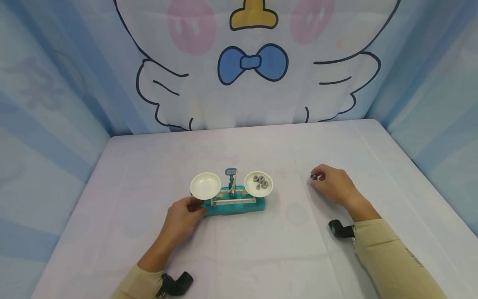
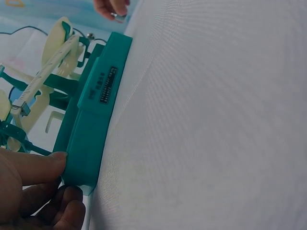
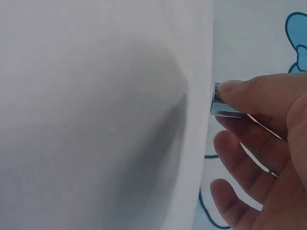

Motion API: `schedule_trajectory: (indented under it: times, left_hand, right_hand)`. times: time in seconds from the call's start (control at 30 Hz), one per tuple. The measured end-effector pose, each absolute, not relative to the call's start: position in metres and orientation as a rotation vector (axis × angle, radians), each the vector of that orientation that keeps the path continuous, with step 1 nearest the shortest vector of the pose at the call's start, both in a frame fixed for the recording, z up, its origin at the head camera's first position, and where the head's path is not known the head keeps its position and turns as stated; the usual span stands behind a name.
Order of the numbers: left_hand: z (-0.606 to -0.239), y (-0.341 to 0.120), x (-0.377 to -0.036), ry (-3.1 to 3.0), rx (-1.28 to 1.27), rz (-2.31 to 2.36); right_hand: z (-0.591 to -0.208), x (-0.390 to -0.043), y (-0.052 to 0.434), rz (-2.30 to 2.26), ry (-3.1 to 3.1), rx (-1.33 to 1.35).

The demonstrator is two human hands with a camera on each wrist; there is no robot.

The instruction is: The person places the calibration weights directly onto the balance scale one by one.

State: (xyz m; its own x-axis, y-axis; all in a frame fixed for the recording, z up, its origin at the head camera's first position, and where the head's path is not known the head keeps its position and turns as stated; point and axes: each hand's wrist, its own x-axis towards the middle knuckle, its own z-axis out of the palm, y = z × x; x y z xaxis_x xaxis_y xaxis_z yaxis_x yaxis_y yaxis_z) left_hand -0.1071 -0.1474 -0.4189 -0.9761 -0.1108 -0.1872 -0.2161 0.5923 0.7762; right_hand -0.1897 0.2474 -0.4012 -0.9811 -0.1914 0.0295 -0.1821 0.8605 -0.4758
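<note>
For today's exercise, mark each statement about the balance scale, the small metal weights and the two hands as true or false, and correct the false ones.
1. The left hand holds the base of the teal balance scale. True.
2. The left pan holds several weights. False: it is empty; the weights lie in the right pan.
3. The right hand pinches a small metal weight. True.
4. The right hand rests on the scale. False: it is apart from it, over the table.

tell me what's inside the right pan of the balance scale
The right pan holds a cluster of small metal weights, about four; anything under them is hidden. The left pan shows nothing inside. The right hand pinches another weight.
</note>
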Motion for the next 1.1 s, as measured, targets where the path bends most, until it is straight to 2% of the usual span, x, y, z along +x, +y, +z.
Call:
schedule_trajectory:
  times: [0.3,0.8,1.1]
  left_hand:
    - [-0.417,-0.147,-0.108,2.699,-0.280,1.337]
    - [-0.416,-0.148,-0.105,2.704,-0.260,1.343]
    - [-0.420,-0.151,-0.107,2.711,-0.216,1.365]
  right_hand:
    - [-0.370,-0.188,0.198,-0.878,3.013,-0.497]
    - [-0.307,-0.190,0.103,-1.083,2.911,-1.086]
    - [-0.297,-0.185,0.050,-0.845,2.781,-1.214]
